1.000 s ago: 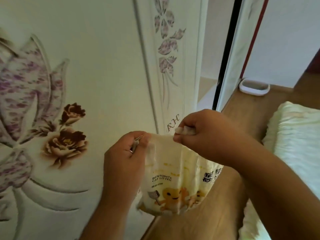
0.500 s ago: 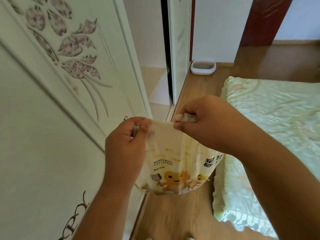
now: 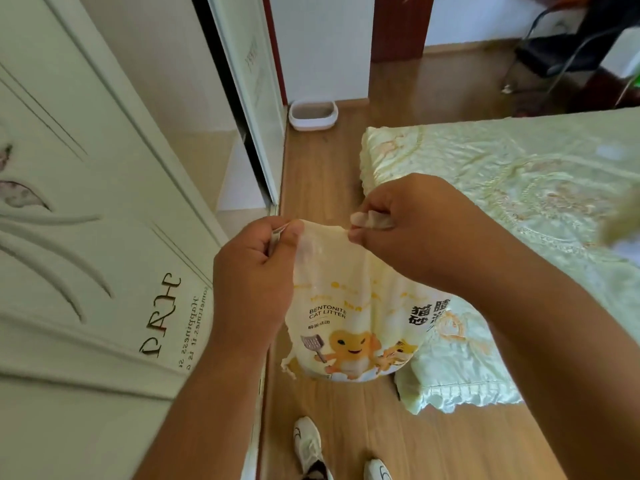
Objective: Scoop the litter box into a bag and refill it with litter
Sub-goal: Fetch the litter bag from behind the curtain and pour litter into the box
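Note:
A cream-yellow bag of bentonite cat litter (image 3: 349, 306) with a cartoon cat print hangs in front of me above the wooden floor. My left hand (image 3: 256, 271) pinches the left part of its top edge, and a thin metal edge shows between thumb and fingers. My right hand (image 3: 415, 230) pinches the right part of the top edge. The span of bag top between my hands is stretched taut. A white litter box (image 3: 313, 114) with grey litter inside sits on the floor far ahead, by the wall and the sliding door.
A white wardrobe door (image 3: 104, 237) with relief flowers and lettering fills the left. A bed with a pale green quilted cover (image 3: 519, 188) takes the right. A narrow strip of wooden floor (image 3: 311, 188) runs between them to the litter box. My shoes (image 3: 308, 445) show below.
The view has swung from the wardrobe door down and right along the floor, bringing the litter box and bed into sight. Both hands keep the same hold on the bag top.

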